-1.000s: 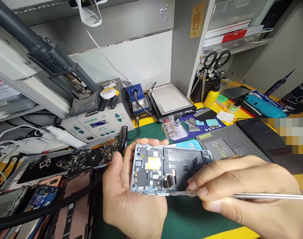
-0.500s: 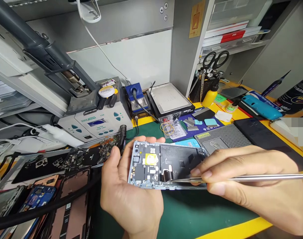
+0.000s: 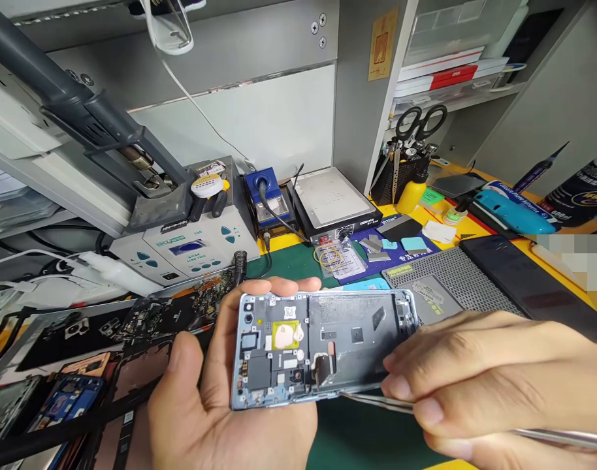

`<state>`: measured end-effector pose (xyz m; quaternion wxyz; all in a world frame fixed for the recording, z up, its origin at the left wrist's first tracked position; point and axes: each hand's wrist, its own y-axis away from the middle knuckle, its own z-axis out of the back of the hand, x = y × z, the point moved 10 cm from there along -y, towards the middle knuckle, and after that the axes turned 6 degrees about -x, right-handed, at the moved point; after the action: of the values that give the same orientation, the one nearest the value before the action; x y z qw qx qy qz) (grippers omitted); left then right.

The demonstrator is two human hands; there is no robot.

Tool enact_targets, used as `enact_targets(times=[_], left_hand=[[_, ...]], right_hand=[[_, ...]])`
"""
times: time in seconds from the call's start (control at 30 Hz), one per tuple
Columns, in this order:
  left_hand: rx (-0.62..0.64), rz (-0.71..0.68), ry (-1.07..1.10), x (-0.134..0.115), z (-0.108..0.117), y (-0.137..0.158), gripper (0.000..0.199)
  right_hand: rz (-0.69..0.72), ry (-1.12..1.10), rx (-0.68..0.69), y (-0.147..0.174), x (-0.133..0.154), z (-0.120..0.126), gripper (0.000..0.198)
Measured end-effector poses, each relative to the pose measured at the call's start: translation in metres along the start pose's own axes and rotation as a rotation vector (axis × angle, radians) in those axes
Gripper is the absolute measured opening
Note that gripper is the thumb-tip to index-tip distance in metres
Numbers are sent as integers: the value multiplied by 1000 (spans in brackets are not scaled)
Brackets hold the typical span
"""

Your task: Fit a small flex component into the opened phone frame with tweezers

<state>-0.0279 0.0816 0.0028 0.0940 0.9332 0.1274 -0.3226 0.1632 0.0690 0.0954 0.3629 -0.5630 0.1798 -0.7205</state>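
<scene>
An opened smartphone frame (image 3: 350, 339) lies across my left hand (image 3: 230, 411), face up and slightly tilted, with my fingers curled behind its far edge and my thumb off to the left. Its left part carries dark covers and a yellow-edged pad (image 3: 287, 334); the right part is a bare dark bay. A small flex cable (image 3: 324, 371) stands bent up near the bay's lower left corner. My right hand (image 3: 489, 378) pinches metal tweezers (image 3: 377, 401), their tips at the frame's near edge just right of the flex cable. Whether the tips touch the edge I cannot tell.
Behind stand a hot-air station (image 3: 191, 251), a soldering iron stand (image 3: 266, 202) and a flat heating plate (image 3: 335, 199). Phone parts (image 3: 78, 398) and a black hose (image 3: 83, 424) lie left. A perforated metal plate (image 3: 455, 274) and a dark phone (image 3: 524, 281) lie right.
The phone frame and my left hand have come nearer and a little left, showing more of the bay. The tweezer tips have shifted from beside the flex cable to the frame's near edge.
</scene>
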Motion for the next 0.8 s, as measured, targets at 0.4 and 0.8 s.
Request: enact_targets(times=[0.4, 0.8], left_hand=[[122, 41, 12, 1, -3, 1, 60], [100, 16, -9, 0, 0, 0, 59]], right_hand=[[67, 12, 42, 4, 5, -6, 9], [66, 27, 42, 11, 2, -7, 9]])
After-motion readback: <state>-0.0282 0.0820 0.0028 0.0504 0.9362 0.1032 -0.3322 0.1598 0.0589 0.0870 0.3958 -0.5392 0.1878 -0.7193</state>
